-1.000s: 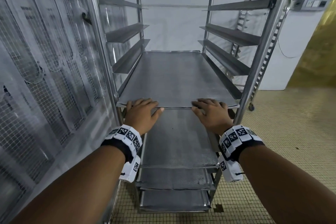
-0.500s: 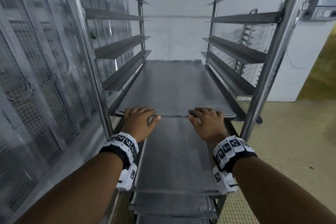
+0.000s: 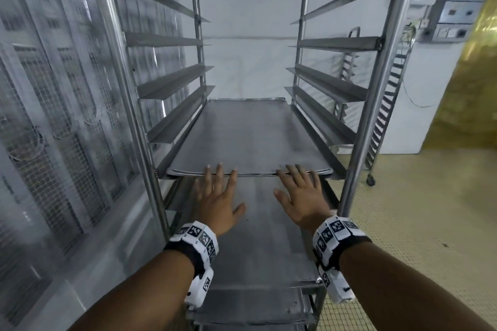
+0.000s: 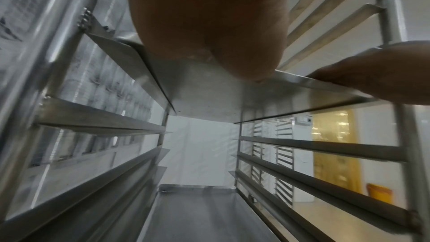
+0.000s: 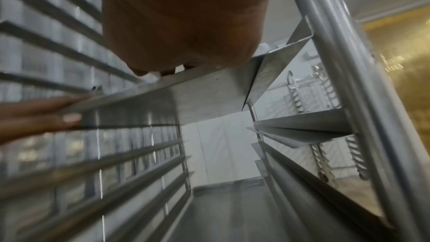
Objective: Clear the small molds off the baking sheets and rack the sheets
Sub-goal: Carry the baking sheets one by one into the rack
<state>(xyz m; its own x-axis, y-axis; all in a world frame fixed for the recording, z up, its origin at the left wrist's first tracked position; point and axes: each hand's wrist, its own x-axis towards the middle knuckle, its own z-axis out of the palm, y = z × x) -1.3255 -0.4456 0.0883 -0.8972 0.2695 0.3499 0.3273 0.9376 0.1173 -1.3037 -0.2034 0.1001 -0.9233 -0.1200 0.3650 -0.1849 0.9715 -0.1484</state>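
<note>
An empty steel baking sheet (image 3: 250,137) lies flat on a pair of runners in the tall steel rack (image 3: 376,88), almost fully inside it. My left hand (image 3: 215,193) and right hand (image 3: 301,193) are spread flat, with only their straight fingertips touching the sheet's near edge. From below, the left wrist view shows my left palm (image 4: 209,25) at the sheet's underside (image 4: 209,89), and the right wrist view shows my right palm (image 5: 186,25) at that same edge (image 5: 197,95). More empty sheets (image 3: 258,250) sit on lower runners under my hands. No small molds are in view.
A wire-mesh panel (image 3: 53,115) runs close along the rack's left side. The runners above the sheet hold nothing. A second wheeled rack (image 3: 387,94) stands by the white wall at the back right, beside a yellow curtain (image 3: 470,75) and tiled floor (image 3: 416,223).
The sheet has slid further into the rack. Both hands, earlier curled over its near edge, have straightened and now touch it with fingertips only. My view has tilted upward.
</note>
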